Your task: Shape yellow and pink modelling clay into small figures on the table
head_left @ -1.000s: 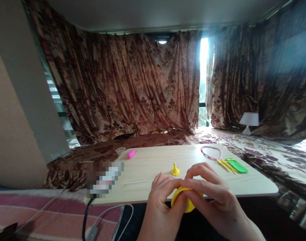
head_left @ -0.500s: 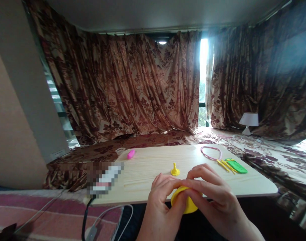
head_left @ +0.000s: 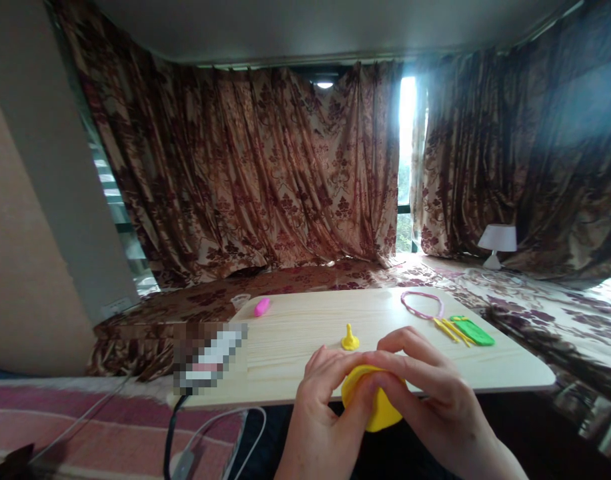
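A flattened piece of yellow modelling clay (head_left: 384, 412) is pinched between both my hands, just over the near edge of the table. My left hand (head_left: 328, 407) has its thumb on the near face and its fingers behind. My right hand (head_left: 433, 390) grips the upper right rim the same way, its thumb beside the left one. Just beyond my fingers a small yellow clay piece (head_left: 350, 338) stands upright on the table, with a wide base and a thin stem. The far side of the held clay is hidden.
On the pale wooden table (head_left: 295, 360) lie a pink clay lump (head_left: 262, 307), a pink twisted loop (head_left: 421, 305), thin yellow sticks (head_left: 450, 331) and a flat green clay piece (head_left: 475, 331). A blurred-out object (head_left: 210, 360) with a black cable sits at the left edge. Behind stands a white lamp (head_left: 497, 239).
The yellow clay in my hands now shows more of its face and reaches slightly lower. My fingers have shifted a little along its upper rim. The things on the table have stayed put.
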Motion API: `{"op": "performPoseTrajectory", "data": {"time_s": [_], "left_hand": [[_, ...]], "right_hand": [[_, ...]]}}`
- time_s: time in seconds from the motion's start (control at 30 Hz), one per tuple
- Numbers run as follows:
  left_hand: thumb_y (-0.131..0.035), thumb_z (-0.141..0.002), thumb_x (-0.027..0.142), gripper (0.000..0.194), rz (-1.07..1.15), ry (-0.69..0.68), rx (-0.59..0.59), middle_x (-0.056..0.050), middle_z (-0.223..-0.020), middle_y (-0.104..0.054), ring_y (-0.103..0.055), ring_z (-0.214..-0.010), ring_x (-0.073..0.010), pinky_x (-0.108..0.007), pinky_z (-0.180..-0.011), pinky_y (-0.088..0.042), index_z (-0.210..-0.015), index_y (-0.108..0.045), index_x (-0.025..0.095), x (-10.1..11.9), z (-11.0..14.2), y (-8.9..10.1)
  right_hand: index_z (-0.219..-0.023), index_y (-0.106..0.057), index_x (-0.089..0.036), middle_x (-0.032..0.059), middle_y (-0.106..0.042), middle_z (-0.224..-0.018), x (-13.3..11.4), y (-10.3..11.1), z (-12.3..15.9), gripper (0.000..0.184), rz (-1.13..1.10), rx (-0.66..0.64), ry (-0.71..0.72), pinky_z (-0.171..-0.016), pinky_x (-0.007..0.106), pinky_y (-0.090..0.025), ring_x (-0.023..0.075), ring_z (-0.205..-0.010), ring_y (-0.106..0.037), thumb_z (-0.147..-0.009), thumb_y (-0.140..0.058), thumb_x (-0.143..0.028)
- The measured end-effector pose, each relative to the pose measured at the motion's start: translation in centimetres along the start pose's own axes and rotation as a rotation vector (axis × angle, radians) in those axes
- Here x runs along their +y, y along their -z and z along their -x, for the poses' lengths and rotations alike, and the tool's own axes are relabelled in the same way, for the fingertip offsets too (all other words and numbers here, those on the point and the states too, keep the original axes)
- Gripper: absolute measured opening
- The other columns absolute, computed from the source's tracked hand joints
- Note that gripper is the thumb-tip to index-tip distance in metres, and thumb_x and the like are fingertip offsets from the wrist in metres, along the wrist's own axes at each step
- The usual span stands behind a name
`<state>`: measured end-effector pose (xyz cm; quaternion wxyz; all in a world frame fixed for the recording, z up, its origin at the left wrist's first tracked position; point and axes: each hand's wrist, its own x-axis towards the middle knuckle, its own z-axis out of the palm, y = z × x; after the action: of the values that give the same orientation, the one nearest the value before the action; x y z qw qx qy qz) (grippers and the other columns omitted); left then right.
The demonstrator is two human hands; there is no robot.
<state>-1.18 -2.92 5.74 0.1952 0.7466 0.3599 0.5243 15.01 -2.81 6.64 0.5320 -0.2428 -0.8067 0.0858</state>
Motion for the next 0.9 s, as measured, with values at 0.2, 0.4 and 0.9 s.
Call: {"op": "performPoseTrajectory", "data": {"time_s": [0.2,0.4,0.9], "left_hand": [[-0.057,-0.082,0.023,0.016,-0.034,-0.007,-0.042,0.000,-0.088,-0.069,-0.060,-0.089,-0.0197,-0.047,-0.103,-0.029,-0.093,-0.069,0.027,0.20,-0.15,0.12],[-0.060,-0.076,0.011,0.025,-0.221,-0.196,0.121,0.000,-0.089,-0.067,-0.058,-0.091,-0.0196,-0.047,-0.102,-0.029,-0.095,-0.063,0.026,-0.36,0.01,0.45],[-0.059,-0.073,0.005,0.033,-0.242,-0.280,0.132,0.000,-0.091,-0.065,-0.055,-0.095,-0.0196,-0.046,-0.101,-0.030,-0.099,-0.059,0.025,-0.34,0.28,0.60]], "right_hand": [[-0.116,-0.059,-0.029,0.0048,-0.057,-0.094,-0.13,-0.08,-0.08,0.038,0.008,-0.002,0.025,-0.072,0.031,-0.050,0.0183,-0.088,-0.055,-0.084,-0.054,-0.009],[-0.124,-0.051,-0.026,0.0060,-0.055,-0.104,-0.15,0.02,0.40,0.047,-0.004,0.006,0.028,-0.082,0.033,-0.047,0.0192,-0.098,-0.052,-0.081,-0.058,-0.007],[-0.110,-0.063,-0.024,0.0051,-0.056,-0.093,-0.43,0.48,-0.15,0.045,0.062,0.061,0.210,-0.076,0.036,-0.045,0.0187,-0.087,-0.053,-0.075,-0.055,0.003]]}}
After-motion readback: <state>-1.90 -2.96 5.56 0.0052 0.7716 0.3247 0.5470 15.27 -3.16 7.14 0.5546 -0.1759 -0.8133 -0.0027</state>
